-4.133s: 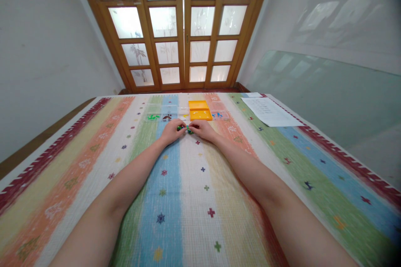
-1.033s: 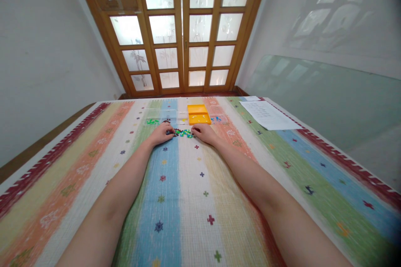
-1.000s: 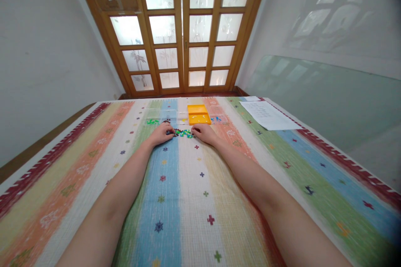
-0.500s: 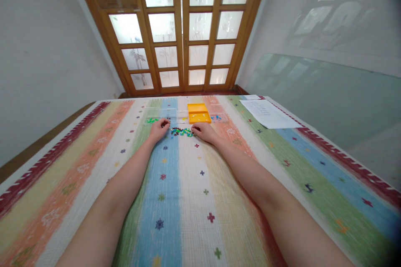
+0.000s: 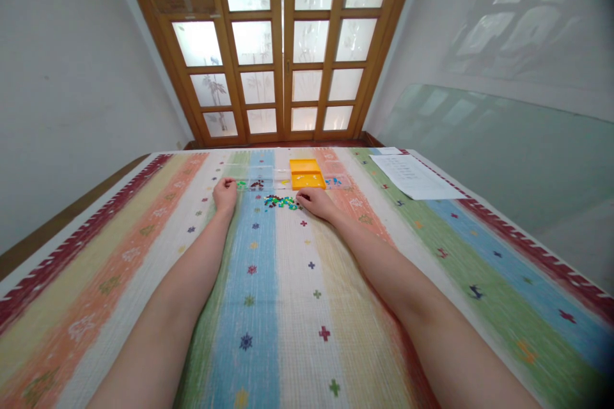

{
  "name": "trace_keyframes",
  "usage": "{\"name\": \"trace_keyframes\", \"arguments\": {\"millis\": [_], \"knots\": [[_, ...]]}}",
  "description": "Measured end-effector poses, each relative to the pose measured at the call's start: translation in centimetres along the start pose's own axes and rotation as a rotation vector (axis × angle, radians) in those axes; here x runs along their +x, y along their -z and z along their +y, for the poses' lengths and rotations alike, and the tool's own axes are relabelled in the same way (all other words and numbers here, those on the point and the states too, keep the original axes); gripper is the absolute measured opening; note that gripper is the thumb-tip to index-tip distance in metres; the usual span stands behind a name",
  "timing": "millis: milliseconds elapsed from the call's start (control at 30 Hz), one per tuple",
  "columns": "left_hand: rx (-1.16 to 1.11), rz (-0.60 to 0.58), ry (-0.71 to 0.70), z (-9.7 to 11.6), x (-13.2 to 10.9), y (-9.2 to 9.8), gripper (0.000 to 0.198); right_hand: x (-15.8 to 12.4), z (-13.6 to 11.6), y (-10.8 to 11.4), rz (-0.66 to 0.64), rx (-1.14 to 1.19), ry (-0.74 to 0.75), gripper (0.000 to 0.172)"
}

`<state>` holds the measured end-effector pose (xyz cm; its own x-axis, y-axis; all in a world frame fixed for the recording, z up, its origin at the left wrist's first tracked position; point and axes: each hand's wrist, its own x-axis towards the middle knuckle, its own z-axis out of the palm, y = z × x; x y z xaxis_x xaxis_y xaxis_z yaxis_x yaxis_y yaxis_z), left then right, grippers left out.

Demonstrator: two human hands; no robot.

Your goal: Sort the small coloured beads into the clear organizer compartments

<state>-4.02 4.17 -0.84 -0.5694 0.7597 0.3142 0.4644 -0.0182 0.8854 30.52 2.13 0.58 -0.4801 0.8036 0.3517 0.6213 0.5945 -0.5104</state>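
My left hand is closed over the left end of a clear tray that holds green pieces; anything between its fingers is too small to see. Dark red pieces lie in the tray to the right of the green ones. My right hand rests at the right edge of a loose pile of small mixed pieces, fingers pinched, with what they hold hidden. Behind it stands an open yellow box with light pieces inside. Blue pieces are in a clear container right of the box.
A striped tablecloth covers the table. Printed white paper lies at the back right. Beyond the table stand wooden doors with glass panes, and a glass sheet leans on the right wall.
My left hand has moved left, from beside the pile to the left end of the clear tray, uncovering the dark red pieces. My right hand has stayed beside the pile.
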Motion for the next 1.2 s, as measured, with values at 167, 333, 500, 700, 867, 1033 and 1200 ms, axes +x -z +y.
{"name": "trace_keyframes", "arguments": {"millis": [167,333,500,700,867,1033,1200], "knots": [[-0.010,-0.063,0.019,1.1,-0.5,0.4,0.034,0.0,0.0,-0.1,0.009,0.003,0.010,0.024],[0.015,-0.104,0.032,1.5,-1.0,0.6,0.040,0.0,-0.1,-0.1,0.009,0.013,0.009,0.024],[0.075,-0.109,0.004,1.4,-1.1,0.5,0.042,0.0,-0.2,0.0,-0.003,0.002,-0.004,0.024],[0.123,-0.115,-0.036,0.8,-0.8,0.2,0.043,0.0,-0.1,0.0,0.002,-0.005,0.001,0.024],[0.129,-0.066,-0.061,0.3,-0.5,0.1,0.041,0.1,-0.1,0.0,-0.001,0.000,-0.005,0.022],[0.108,-0.128,-0.137,0.5,-0.8,-0.1,0.030,0.0,-0.3,0.1,-0.008,-0.004,-0.001,0.023],[0.078,-0.386,-0.253,1.7,-1.7,-0.3,0.025,0.0,-0.3,0.2,-0.014,-0.015,-0.018,0.024]]}}
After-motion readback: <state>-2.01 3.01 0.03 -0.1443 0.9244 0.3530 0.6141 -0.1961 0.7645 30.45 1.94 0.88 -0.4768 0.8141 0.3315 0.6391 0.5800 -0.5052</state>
